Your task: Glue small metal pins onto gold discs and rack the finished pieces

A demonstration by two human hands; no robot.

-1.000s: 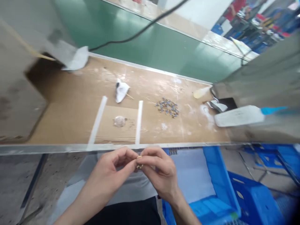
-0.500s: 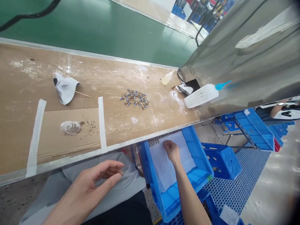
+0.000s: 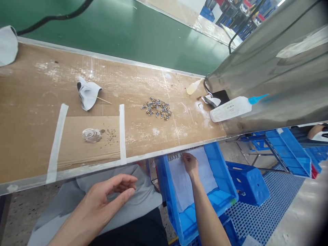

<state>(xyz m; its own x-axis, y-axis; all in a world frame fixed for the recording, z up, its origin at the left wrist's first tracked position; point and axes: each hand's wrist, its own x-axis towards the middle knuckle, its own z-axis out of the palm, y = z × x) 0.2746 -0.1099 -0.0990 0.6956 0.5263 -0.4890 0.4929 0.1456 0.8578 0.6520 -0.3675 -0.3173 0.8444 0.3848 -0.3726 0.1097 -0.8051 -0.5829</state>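
My left hand (image 3: 105, 201) hovers over my lap below the bench edge, fingers loosely spread and holding nothing. My right hand (image 3: 190, 163) reaches down into a blue crate (image 3: 225, 186) lined with white paper (image 3: 202, 171), fingertips pinched at a row of small metal pieces (image 3: 174, 156) along the crate's far edge; what the fingers hold is too small to tell. On the cardboard-covered bench (image 3: 38, 112) lies a pile of small gold-and-blue parts (image 3: 156, 108).
A white glue bottle with a blue tip (image 3: 232, 108) lies at the right beside a steel housing (image 3: 271, 68). A crumpled white cloth with a stick (image 3: 88, 94), a clear glue blob (image 3: 91, 135) between two tape strips, a green conveyor (image 3: 128, 34) behind, blue stools at right.
A second ago both hands were together at the bench edge pinching a small gold part. They have separated; the right hand went down into the blue crate, and the view swung right.
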